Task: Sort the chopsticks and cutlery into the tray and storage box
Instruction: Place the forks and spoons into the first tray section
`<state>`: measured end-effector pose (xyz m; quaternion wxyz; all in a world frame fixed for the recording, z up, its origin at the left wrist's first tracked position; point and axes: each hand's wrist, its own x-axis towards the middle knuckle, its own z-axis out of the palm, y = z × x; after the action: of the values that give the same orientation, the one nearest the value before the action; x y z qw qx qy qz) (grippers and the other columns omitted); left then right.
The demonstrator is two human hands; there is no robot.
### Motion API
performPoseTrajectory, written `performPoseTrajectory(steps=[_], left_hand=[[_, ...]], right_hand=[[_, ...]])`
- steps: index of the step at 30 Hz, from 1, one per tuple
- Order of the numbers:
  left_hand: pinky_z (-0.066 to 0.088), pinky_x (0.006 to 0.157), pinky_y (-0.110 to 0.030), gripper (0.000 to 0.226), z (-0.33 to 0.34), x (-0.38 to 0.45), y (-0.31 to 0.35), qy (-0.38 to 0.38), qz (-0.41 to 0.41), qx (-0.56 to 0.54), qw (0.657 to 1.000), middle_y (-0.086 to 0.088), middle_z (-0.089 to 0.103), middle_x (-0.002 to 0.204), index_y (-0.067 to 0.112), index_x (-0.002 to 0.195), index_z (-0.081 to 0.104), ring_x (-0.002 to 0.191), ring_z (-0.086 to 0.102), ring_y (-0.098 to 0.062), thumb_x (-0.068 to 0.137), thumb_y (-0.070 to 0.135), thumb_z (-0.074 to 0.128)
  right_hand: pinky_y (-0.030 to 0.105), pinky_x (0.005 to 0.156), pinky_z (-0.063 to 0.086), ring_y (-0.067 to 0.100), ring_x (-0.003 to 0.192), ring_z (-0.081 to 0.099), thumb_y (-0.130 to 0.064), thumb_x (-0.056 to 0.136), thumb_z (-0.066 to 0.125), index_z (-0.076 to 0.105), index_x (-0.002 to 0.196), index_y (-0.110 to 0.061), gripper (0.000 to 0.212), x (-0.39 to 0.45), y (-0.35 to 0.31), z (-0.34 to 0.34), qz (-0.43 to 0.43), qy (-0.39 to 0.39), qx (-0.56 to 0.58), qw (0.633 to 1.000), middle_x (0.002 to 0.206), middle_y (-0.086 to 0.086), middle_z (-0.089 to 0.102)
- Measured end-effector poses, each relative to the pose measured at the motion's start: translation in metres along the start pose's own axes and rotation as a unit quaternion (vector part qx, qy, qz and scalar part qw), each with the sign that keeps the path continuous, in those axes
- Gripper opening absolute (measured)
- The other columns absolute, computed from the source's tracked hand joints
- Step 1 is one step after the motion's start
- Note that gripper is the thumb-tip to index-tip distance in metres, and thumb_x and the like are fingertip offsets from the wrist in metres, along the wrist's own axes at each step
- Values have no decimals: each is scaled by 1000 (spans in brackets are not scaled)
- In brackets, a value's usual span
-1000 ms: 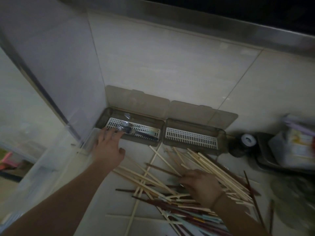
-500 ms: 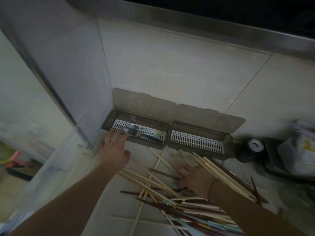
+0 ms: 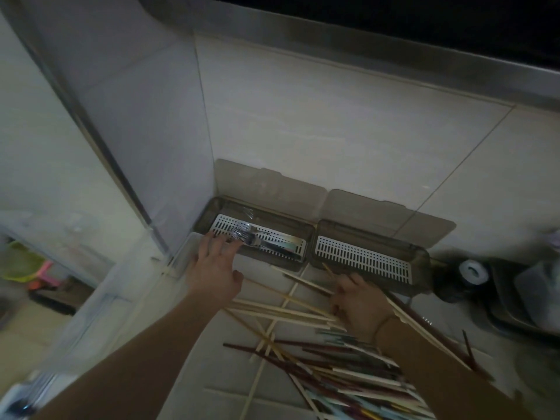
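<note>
Fingers of the right hand (image 3: 359,301) curl down over pale wooden chopsticks (image 3: 291,313) on the counter; whether a stick is actually pinched cannot be told, since the fingertips are hidden among the sticks. Left hand (image 3: 216,268) lies flat with fingers spread and straight, its fingertips at the near rim of the left storage box (image 3: 257,234), holding nothing.

Landmark: the left storage box, a smoky container with its lid tipped back against the wall and a white slotted insert. Metal cutlery (image 3: 245,236), apparently forks, lies inside it, just beyond the left fingertips. Touching its right end stands the right storage box (image 3: 368,256), lid likewise raised, its insert bare. Nearer the viewer than both boxes, and to the right, spreads the loose pile: pale sticks crossing each other close to the boxes, dark red and coloured sticks (image 3: 348,374) further out. Well right of the boxes sit a small dark jar with a white cap (image 3: 469,272) and a dark tray (image 3: 515,307).

Step in hand, as judged: gathering pale chopsticks for the right box. To do it well, rake sticks of one kind parallel before lifting, square their ends, then lay the bundle lengthwise along the insert. The left hand can steady the boxes so they do not slide.
</note>
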<state>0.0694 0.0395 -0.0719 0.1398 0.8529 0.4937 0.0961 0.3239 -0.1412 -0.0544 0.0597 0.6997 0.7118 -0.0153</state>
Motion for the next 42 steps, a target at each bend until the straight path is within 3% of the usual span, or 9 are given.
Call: performPoseTrajectory(steps=[3, 7, 11, 19, 25, 27, 31, 35, 42], left_hand=[[31, 109, -49, 67, -1, 0, 2, -13, -6, 7, 1000, 0, 30, 152, 32, 142, 39, 145, 9, -26, 79, 28, 62], [31, 109, -49, 68, -2, 0, 1, -12, -7, 4, 1000, 0, 31, 152, 31, 142, 39, 145, 9, -26, 77, 28, 61], [30, 109, -48, 68, -4, 0, 3, -16, -14, 0, 1000, 1, 29, 153, 32, 142, 39, 146, 8, -26, 78, 27, 61], [31, 109, -48, 68, -4, 0, 2, -21, -12, 8, 1000, 3, 27, 153, 35, 142, 36, 147, 6, -25, 78, 32, 58], [30, 109, -49, 68, -4, 1, 3, -21, -9, -3, 1000, 2, 26, 153, 34, 143, 35, 147, 3, -25, 78, 31, 55], [30, 110, -50, 69, -6, 1, 3, -26, -7, -1, 1000, 2, 24, 154, 35, 144, 32, 147, 3, -25, 79, 31, 55], [35, 107, -52, 69, -5, -1, 2, -7, -5, -4, 1000, 0, 31, 151, 35, 140, 36, 146, 13, -30, 73, 31, 55], [46, 91, -51, 71, -5, -1, 2, 19, 2, -12, 1000, -4, 50, 137, 30, 129, 50, 135, 38, -34, 59, 31, 62], [47, 89, -46, 73, -1, -1, 2, 32, 6, 1, 999, -2, 54, 132, 31, 126, 53, 133, 40, -31, 53, 35, 63]], right_hand=[[31, 64, 40, 21, 86, 48, -41, 71, 58, 62, 70, -29, 13, -9, -5, -4, -18, 70, 43, 996, 94, -5, 54], [31, 73, 45, 15, 90, 52, -35, 75, 67, 63, 74, -29, 7, -18, -14, -8, -35, 130, 179, 975, 98, -14, 61], [27, 70, 51, 10, 71, 65, -10, 69, 81, 74, 67, -24, 15, -21, -26, -32, 128, 129, 559, 809, 75, -1, 72], [21, 72, 56, 9, 78, 70, 10, 69, 74, 68, 97, -17, 40, -5, -3, -92, 194, 226, 611, 733, 82, -1, 74], [28, 58, 56, 16, 61, 66, -16, 75, 67, 62, 106, -12, 32, 59, -7, -117, 225, 293, 718, 590, 73, 0, 69], [25, 48, 50, 13, 50, 56, -14, 81, 63, 64, 98, -16, 17, 91, -21, -116, 206, 274, 719, 605, 64, -2, 65], [21, 50, 45, 9, 50, 54, 2, 89, 57, 67, 96, -27, 31, 156, -43, -101, 175, 126, 650, 729, 71, -5, 67], [17, 45, 46, 7, 48, 56, 20, 83, 50, 64, 110, -10, 43, 195, -60, -64, 205, -62, 577, 788, 86, 11, 62], [27, 74, 56, 17, 72, 62, 4, 75, 67, 70, 64, -21, 27, 207, -55, 1, 287, -89, 443, 845, 75, -1, 69]])
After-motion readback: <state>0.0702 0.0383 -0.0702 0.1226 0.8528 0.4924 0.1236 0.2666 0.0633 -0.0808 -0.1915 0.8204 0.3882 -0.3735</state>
